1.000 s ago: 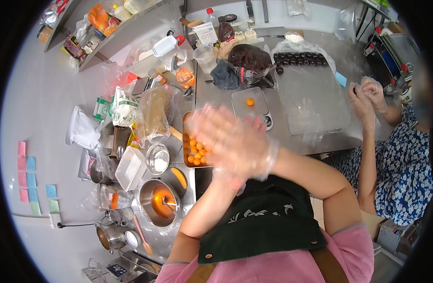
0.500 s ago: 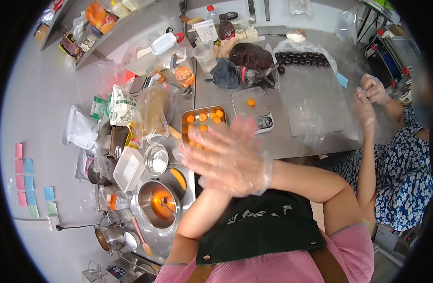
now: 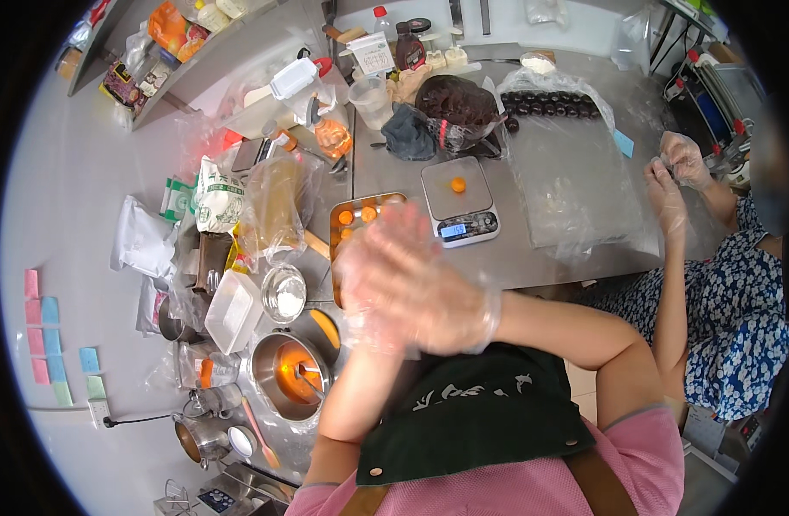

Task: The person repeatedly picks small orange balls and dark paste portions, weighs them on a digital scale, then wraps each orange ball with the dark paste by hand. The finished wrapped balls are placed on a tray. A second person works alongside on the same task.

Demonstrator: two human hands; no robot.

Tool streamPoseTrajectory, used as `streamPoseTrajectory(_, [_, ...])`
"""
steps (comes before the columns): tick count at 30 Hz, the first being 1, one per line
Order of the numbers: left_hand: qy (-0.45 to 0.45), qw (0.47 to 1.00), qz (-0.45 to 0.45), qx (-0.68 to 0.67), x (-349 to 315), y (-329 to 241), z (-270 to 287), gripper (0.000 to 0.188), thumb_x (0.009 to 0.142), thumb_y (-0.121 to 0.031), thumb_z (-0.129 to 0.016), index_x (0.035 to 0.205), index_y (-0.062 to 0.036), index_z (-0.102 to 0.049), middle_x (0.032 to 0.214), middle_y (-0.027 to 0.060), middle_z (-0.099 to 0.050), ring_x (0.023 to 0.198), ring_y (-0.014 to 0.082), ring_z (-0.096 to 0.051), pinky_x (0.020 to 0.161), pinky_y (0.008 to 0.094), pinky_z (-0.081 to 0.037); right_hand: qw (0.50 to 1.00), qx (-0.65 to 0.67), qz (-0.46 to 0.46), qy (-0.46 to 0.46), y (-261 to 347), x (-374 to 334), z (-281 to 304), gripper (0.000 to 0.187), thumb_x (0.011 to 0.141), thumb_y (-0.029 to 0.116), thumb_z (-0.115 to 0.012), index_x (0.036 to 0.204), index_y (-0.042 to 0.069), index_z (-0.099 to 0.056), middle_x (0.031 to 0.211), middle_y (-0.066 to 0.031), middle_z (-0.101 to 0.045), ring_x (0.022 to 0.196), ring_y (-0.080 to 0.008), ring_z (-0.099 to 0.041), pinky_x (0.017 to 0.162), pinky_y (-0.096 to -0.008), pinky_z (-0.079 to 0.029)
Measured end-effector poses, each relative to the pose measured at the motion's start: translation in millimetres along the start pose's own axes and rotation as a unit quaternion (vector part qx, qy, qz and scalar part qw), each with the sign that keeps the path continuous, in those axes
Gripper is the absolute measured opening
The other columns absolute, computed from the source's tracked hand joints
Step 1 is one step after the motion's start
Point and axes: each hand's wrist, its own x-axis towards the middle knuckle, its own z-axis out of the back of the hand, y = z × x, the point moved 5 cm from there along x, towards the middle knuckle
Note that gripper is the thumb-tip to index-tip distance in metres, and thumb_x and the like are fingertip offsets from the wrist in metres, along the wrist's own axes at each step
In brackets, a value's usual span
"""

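Note:
My left hand (image 3: 401, 225) and my right hand (image 3: 429, 297), both in clear plastic gloves, are pressed palm to palm, right over left. Motion blurs the fingers, and anything between the palms is hidden. They hover over the near side of a metal tray (image 3: 335, 273) holding several orange balls (image 3: 346, 218), partly covering it. Just beyond, a white kitchen scale (image 3: 443, 196) with a lit display bears a single orange ball (image 3: 458, 184).
Left of my hands stand a metal pot (image 3: 265, 397) of orange mixture, a metal bowl (image 3: 283, 293) and a clear plastic box (image 3: 233, 311). A dark filling bowl (image 3: 459, 103) sits behind the scale. At right, another person's gloved hands (image 3: 675, 176) are beside a plastic-covered tray (image 3: 575, 193) with dark balls.
My pressed hands have shifted slightly, rubbing against each other, and the fingers have turned more upward. The scale's display is now uncovered and lit.

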Motion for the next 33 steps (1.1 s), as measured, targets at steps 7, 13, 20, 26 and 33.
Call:
streamPoseTrajectory(7, [-0.055, 0.994, 0.006, 0.098, -1.6, -15.9, 1.4, 0.071, 0.091, -0.055, -0.034, 0.148, -0.0169, -0.016, 0.154, 0.0076, -0.016, 0.140, 0.0326, -0.019, 0.115, 0.0475, -0.012, 0.998, -0.020, -0.051, 0.008, -30.8, -1.8, -1.8, 0.062, 0.086, 0.025, -0.055, 0.140, 0.005, -0.035, 0.150, -0.0183, -0.023, 0.141, -0.0380, -0.013, 0.113, -0.0528, -0.009])
streamPoseTrajectory(13, [-0.139, 0.989, 0.004, 0.045, -13.9, 13.1, -11.6, 0.074, 0.091, -0.058, -0.039, 0.148, -0.0181, -0.015, 0.152, 0.0098, -0.018, 0.139, 0.0307, -0.022, 0.112, 0.0466, -0.023, 0.996, -0.044, -0.070, 0.033, -24.8, 20.6, 10.1, 0.059, 0.086, 0.022, -0.057, 0.139, 0.007, -0.039, 0.149, -0.0192, -0.026, 0.139, -0.0385, -0.019, 0.112, -0.0520, -0.017])
streamPoseTrajectory(20, [-0.012, 1.000, -0.016, -0.009, -18.1, 5.9, -1.1, 0.073, 0.089, -0.047, -0.052, 0.148, -0.0190, -0.017, 0.152, 0.0053, -0.023, 0.138, 0.0234, -0.026, 0.111, 0.0419, -0.025, 0.999, 0.014, -0.018, 0.034, 11.9, 18.3, -1.3, 0.061, 0.083, 0.023, -0.058, 0.138, 0.005, -0.039, 0.145, -0.0209, -0.032, 0.138, -0.0387, -0.023, 0.110, -0.0546, -0.020])
streamPoseTrajectory(26, [-0.019, 0.998, -0.020, -0.055, -5.3, -5.7, -14.3, 0.056, 0.088, -0.037, -0.055, 0.137, -0.0143, -0.040, 0.143, 0.0077, -0.039, 0.132, 0.0240, -0.036, 0.110, 0.0431, -0.028, 0.999, -0.047, 0.022, -0.016, -3.8, -0.3, 0.8, 0.061, 0.084, 0.023, -0.057, 0.139, 0.005, -0.038, 0.150, -0.0189, -0.025, 0.139, -0.0388, -0.021, 0.111, -0.0542, -0.018])
streamPoseTrajectory(33, [-0.093, 0.995, 0.013, -0.021, -16.8, -14.5, -4.3, 0.064, 0.089, -0.039, -0.053, 0.143, -0.0133, -0.031, 0.148, 0.0085, -0.030, 0.136, 0.0243, -0.029, 0.111, 0.0425, -0.027, 0.998, -0.056, -0.030, 0.014, -19.9, 16.8, 18.1, 0.058, 0.087, 0.025, -0.055, 0.138, 0.004, -0.039, 0.149, -0.0199, -0.025, 0.139, -0.0393, -0.019, 0.111, -0.0520, -0.018])
